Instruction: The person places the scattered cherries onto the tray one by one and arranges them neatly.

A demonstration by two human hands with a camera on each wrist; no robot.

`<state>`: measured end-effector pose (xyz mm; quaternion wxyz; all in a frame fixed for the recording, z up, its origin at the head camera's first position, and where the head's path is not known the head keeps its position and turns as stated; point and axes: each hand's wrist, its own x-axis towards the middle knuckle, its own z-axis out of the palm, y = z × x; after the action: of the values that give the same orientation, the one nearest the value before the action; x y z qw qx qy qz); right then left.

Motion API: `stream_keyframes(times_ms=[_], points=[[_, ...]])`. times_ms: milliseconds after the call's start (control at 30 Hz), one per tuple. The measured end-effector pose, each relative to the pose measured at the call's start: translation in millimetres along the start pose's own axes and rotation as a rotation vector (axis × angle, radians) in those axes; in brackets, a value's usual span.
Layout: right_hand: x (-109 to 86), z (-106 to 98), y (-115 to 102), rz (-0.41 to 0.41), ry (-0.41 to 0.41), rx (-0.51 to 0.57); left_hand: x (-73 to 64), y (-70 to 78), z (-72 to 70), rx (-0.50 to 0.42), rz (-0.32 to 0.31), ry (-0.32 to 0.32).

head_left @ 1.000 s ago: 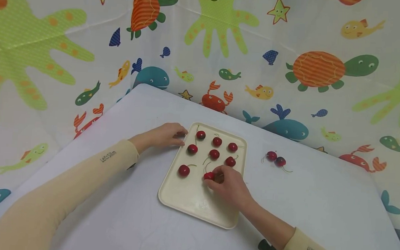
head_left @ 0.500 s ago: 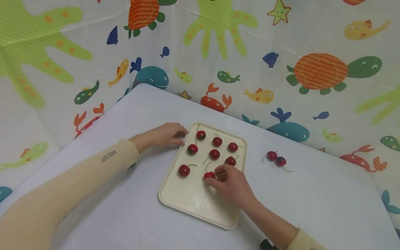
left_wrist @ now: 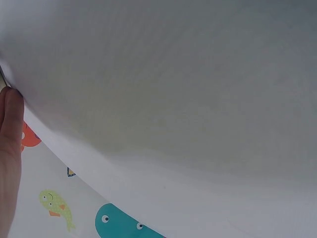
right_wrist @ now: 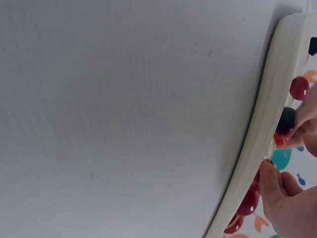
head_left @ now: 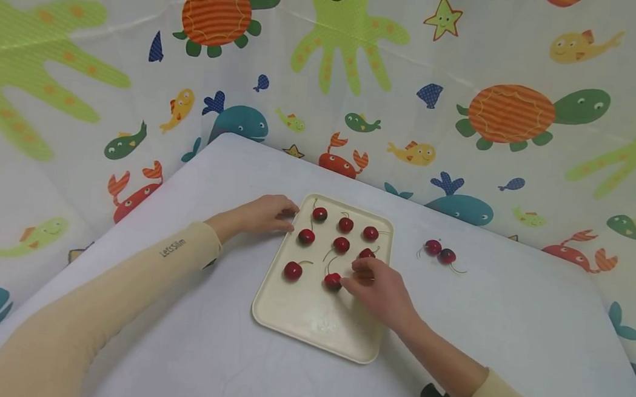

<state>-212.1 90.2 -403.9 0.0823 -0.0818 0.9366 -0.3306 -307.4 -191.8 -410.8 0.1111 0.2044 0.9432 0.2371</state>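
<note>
Cherries with stems lie in loose rows on a cream tray point(head_left: 311, 316). My left hand point(head_left: 265, 213) rests at the tray's left edge, its thumb and fingertips against the rim and apart from each other. Over the tray's right side is my right hand point(head_left: 382, 292), its fingers loosely bent with nothing held between them. The tip of its thumb is beside a cherry point(head_left: 332, 281) in the front row; whether they touch I cannot tell. Another cherry point(head_left: 367, 254) is partly hidden behind the right hand. The left wrist view catches only part of the left hand point(left_wrist: 11, 144).
Two more cherries point(head_left: 439, 252) lie together on the white table point(head_left: 508, 307), right of the tray. A curtain point(head_left: 359, 55) printed with sea animals hangs behind the table. The tray's front part, below the front row, shows bare surface.
My right hand has let go of the front-row cherry and drawn back a little to the right. That cherry now lies on the tray. The left hand has stayed still.
</note>
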Motion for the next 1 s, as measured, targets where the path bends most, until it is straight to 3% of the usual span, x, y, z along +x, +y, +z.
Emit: stream_keyframes(times_ms=[267, 667, 1000], points=[[-16.8, -15, 3, -0.006, -0.003, 0.034, -16.0, 8.5, 3.9, -0.004, -0.011, 0.003], [-37.9, -43, 20, 0.002, 0.04, -0.008, -40.1, 21.6, 9.8, -0.014, -0.017, 0.014], [-51.8, -67, 41, -0.006, 0.133, -0.051, -57.1, 29.9, 14.9, -0.013, -0.041, 0.014]])
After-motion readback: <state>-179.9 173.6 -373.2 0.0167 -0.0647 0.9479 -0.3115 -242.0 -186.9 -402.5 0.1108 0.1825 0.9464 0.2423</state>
